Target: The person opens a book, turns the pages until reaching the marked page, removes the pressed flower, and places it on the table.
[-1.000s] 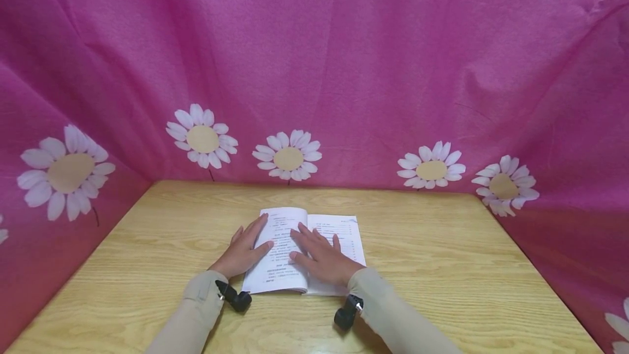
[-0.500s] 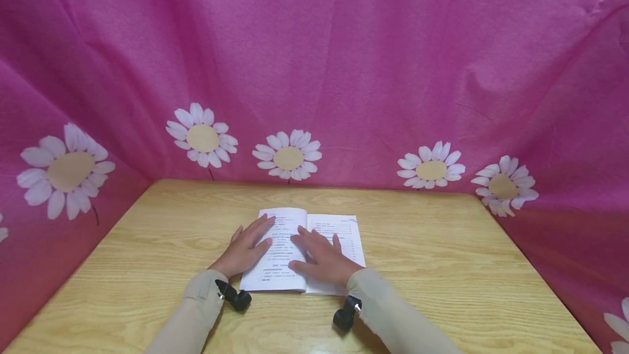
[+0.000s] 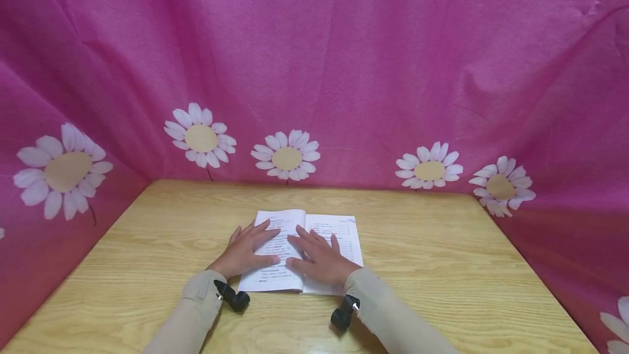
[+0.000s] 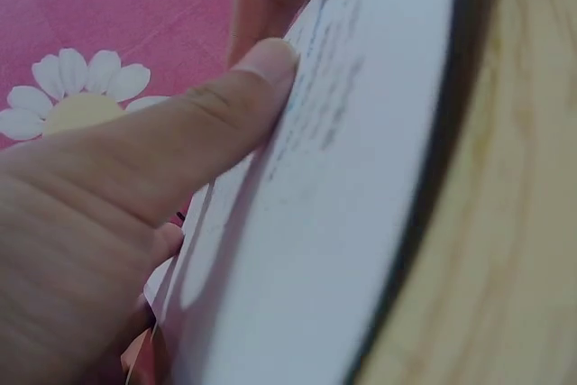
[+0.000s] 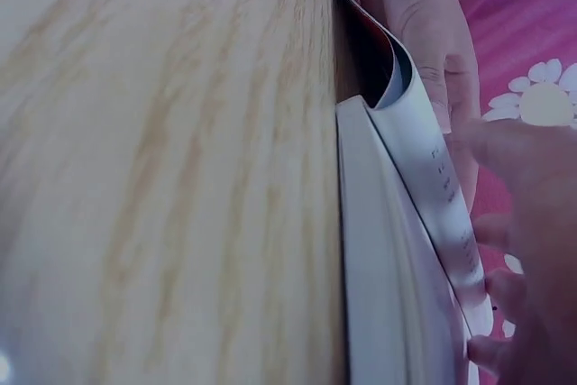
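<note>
An open book (image 3: 272,282) with printed white pages lies on the table. On its left page rests my left hand (image 3: 245,251), fingers spread and fairly straight. My right hand (image 3: 321,260) lies across the middle fold, its fingertips on the left page and its palm over the right page. The two thumbs nearly meet near the fold. In the left wrist view, the left thumb (image 4: 225,110) touches the printed page. The right wrist view shows the thin left side of the book (image 5: 419,146) arching up off the table, beside the thicker right-hand stack of pages.
A wooden table (image 3: 442,266) carries the book near its front middle. Behind it and along both sides hangs a pink curtain (image 3: 363,81) printed with white daisies. A small black camera sits on each wrist, over beige sleeves (image 3: 194,310).
My left hand has slid right and inward over the left page, its thumb now close to the right thumb. The right hand has barely shifted. The left page lies slightly further left.
</note>
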Demonstrator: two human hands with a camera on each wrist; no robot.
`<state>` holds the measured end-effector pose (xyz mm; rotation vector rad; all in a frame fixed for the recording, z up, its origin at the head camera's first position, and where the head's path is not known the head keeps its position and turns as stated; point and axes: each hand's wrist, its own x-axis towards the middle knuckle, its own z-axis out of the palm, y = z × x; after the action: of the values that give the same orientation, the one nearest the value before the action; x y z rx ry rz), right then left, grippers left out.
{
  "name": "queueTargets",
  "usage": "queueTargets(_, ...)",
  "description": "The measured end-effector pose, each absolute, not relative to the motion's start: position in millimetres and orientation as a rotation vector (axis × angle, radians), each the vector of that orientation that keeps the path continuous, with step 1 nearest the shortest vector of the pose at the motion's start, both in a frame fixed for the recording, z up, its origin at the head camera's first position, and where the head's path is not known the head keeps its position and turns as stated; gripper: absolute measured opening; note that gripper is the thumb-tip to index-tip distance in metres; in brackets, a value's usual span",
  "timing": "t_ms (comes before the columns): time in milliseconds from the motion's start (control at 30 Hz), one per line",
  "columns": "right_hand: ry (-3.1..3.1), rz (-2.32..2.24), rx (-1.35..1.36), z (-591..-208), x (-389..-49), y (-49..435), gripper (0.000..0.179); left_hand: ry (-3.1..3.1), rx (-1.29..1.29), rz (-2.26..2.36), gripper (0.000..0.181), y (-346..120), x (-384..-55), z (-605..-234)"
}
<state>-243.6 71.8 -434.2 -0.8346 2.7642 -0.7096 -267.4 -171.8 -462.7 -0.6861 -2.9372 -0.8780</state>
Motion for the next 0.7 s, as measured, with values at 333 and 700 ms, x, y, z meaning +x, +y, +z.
queueTargets(333,2.781,-0.829,-0.749,-434.5,-248.2,95.3,0.073,-2.924,-0.699,-0.861,0.075,-168.7,-266.4,-461.6)
queueTargets(700,2.879,-0.817,-0.580,-436.7,-256.9,134.8,0.083,-2.964,-0.661,-0.838,0.075,-169.0,-265.8,-460.9)
